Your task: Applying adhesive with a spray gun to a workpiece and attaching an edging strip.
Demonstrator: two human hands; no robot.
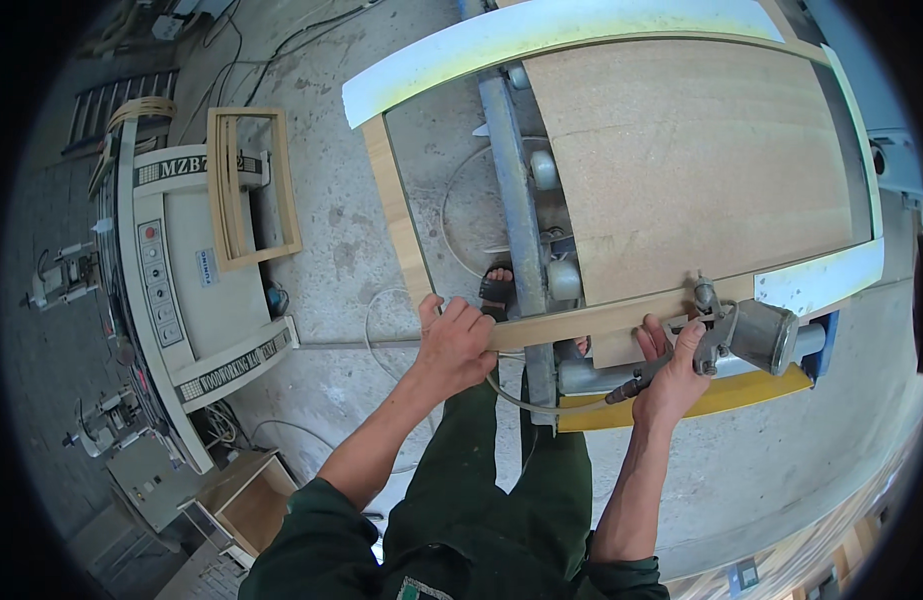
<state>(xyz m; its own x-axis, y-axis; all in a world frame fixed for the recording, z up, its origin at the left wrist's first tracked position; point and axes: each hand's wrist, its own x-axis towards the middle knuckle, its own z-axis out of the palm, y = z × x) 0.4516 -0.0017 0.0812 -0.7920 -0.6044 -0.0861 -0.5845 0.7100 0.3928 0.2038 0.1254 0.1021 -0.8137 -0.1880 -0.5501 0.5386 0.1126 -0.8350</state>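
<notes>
A large wooden frame (401,215) lies on a roller stand (513,200) in front of me. My left hand (456,345) has its fingers closed round the frame's near left corner. A metal spray gun (716,325) with a silvery cup (766,337) is in my right hand (676,375), above the near rail of the frame. An air hose (571,408) runs left from its handle. White strips with a yellowish tint cover the far rail (571,35), the right side and the right part (831,277) of the near rail.
A brown board (691,160) rests on the rollers inside the frame's opening. Left of the stand is a pale woodworking machine (186,310), with a small wooden frame (254,190) leaning on it. An open wooden box (251,505) stands at lower left. Cables (281,65) and hoses cross the floor.
</notes>
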